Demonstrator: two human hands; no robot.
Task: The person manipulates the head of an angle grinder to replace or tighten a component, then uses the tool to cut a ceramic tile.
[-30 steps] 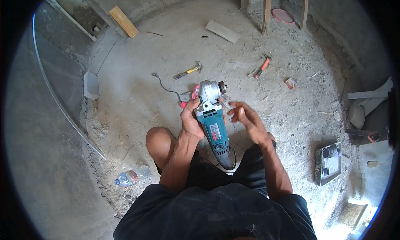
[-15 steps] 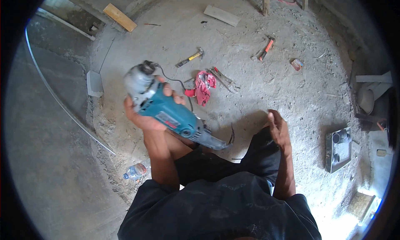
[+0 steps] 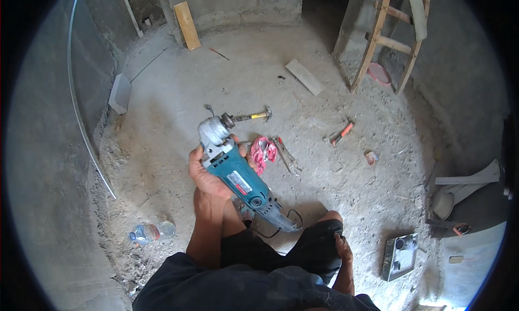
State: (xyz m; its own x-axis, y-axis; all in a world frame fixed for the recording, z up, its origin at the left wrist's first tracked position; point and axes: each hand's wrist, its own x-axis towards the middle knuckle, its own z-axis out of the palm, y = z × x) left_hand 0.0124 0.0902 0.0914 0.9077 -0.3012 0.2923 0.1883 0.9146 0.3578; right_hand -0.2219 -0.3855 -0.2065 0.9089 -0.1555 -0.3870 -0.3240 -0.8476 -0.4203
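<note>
My left hand (image 3: 208,173) is closed around a teal angle grinder (image 3: 238,173), holding it diagonally near its silver head, which has a bare spindle without a disc; the dark cord loops from its rear handle. My right hand (image 3: 343,249) rests against my right thigh, fingers loosely extended, holding nothing visible. Just beyond the grinder on the floor lie a pink cloth or bag (image 3: 262,151) with metal tools (image 3: 288,159) beside it, a yellow-handled hammer (image 3: 253,116) and an orange-handled hammer (image 3: 343,132).
A wooden ladder (image 3: 367,62) leans at back right near a pink lid (image 3: 378,73). Boards (image 3: 187,25) (image 3: 304,76), a pale block (image 3: 120,93), plastic bottles (image 3: 146,232) and a metal tray (image 3: 398,257) surround me. Concrete walls curve round, with a dark doorway (image 3: 319,11) behind.
My left hand has moved the grinder leftward and tilted it. My right hand has withdrawn from beside it down to my thigh. The view has tipped up toward the doorway and ladder.
</note>
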